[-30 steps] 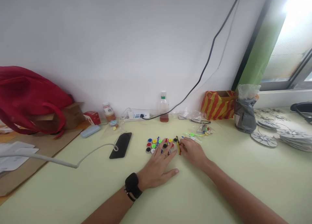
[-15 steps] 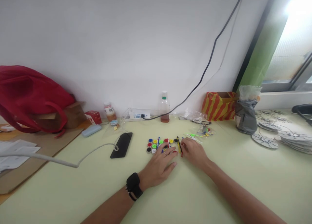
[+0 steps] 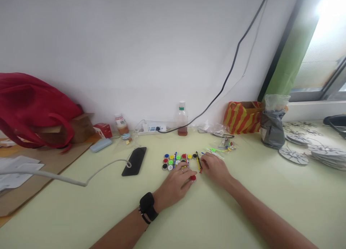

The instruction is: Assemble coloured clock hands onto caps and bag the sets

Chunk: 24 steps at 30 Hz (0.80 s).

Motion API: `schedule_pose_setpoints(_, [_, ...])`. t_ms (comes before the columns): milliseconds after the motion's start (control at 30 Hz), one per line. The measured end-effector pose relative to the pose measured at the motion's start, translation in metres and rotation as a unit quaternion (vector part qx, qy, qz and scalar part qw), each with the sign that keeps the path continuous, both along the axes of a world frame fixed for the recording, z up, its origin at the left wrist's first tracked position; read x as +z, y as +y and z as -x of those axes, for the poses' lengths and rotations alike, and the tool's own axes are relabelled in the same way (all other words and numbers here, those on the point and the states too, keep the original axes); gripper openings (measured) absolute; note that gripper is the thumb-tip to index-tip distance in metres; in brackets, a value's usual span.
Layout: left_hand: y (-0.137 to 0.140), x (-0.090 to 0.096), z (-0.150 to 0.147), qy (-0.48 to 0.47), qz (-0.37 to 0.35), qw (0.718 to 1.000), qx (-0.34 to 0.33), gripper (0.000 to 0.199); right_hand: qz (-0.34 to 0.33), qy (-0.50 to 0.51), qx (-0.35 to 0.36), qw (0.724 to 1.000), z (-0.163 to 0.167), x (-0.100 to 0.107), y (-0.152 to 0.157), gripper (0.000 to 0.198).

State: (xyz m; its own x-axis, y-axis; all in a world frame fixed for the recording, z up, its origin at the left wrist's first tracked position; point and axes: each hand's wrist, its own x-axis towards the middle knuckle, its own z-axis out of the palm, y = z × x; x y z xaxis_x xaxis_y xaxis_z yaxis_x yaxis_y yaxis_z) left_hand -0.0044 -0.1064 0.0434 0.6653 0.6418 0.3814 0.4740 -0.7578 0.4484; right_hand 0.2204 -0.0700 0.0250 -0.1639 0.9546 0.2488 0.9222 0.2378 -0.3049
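Small round plastic discs in several colours lie in rows on the pale green table, among them a blue disc [image 3: 167, 156] and a black disc [image 3: 164, 166]. Thin coloured sticks, such as a blue-and-white stick [image 3: 175, 158], stand between the discs. My left hand [image 3: 177, 182] has its thumb and a finger closed about a red disc [image 3: 193, 178] at the near edge of the group, and covers some discs. Curled beside a black and yellow pair of sticks [image 3: 198, 161], my right hand [image 3: 214, 168] has its fingertips pressed together. What they hold is hidden.
A black phone [image 3: 134, 161] with a grey cable lies left of the discs. Along the wall stand a bottle [image 3: 182, 121], a power strip [image 3: 152, 129] and a striped bag [image 3: 242, 117]. White slotted discs [image 3: 294, 156] are at the right, a red bag [image 3: 35, 108] at the left.
My left hand has drawn back slightly toward me, and the red disc has moved nearer with it, uncovering more of the group. The right hand has hardly moved.
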Motion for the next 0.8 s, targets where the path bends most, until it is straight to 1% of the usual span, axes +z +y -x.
schedule_pose_setpoints(100, [0.000,0.001,0.000,0.002,-0.004,1.000,-0.003,0.023,-0.005,0.004,0.002,1.000,0.000,0.000,0.000,0.018])
schedule_pose_setpoints(267, [-0.001,0.004,-0.001,-0.009,0.011,1.000,-0.013,0.018,0.000,0.007,-0.012,1.000,0.000,0.000,-0.001,0.017])
schedule_pose_setpoints(433, [-0.003,0.003,0.000,-0.048,0.044,0.998,0.009,0.011,-0.002,0.038,-0.022,0.999,-0.001,-0.001,0.000,0.018])
schedule_pose_setpoints(533, [-0.004,0.001,-0.001,-0.093,0.062,0.993,0.040,0.013,0.010,0.108,-0.012,0.994,-0.003,-0.002,0.003,0.013])
schedule_pose_setpoints(600, [-0.004,0.000,-0.002,-0.120,0.072,0.988,0.064,0.015,0.015,0.175,0.005,0.984,-0.004,-0.003,0.007,0.011])
schedule_pose_setpoints(700, [-0.002,-0.001,-0.003,-0.149,0.082,0.981,0.095,0.014,0.004,0.272,0.044,0.961,-0.004,-0.002,0.009,0.012])
schedule_pose_setpoints(800, [0.000,-0.001,-0.003,-0.171,0.083,0.976,0.108,0.012,0.003,0.348,0.086,0.933,-0.001,0.001,0.009,0.018])
